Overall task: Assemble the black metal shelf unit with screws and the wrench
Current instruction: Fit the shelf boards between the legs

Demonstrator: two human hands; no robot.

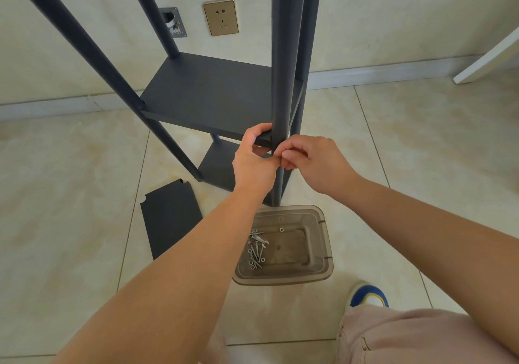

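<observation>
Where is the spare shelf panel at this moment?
In the head view, the spare shelf panel lies flat on the floor tiles, lower left of the shelf unit and left of the screw tray.

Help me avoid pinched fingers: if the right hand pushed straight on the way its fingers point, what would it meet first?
Probably the upright post: the right hand already has its fingertips at it, beside the left hand gripping the shelf corner.

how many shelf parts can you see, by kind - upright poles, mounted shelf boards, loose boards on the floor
Black metal upright poles: 4
Black flat shelf boards mounted on the poles: 2
Loose black flat shelf board on the tiled floor: 1
Total: 7
</observation>
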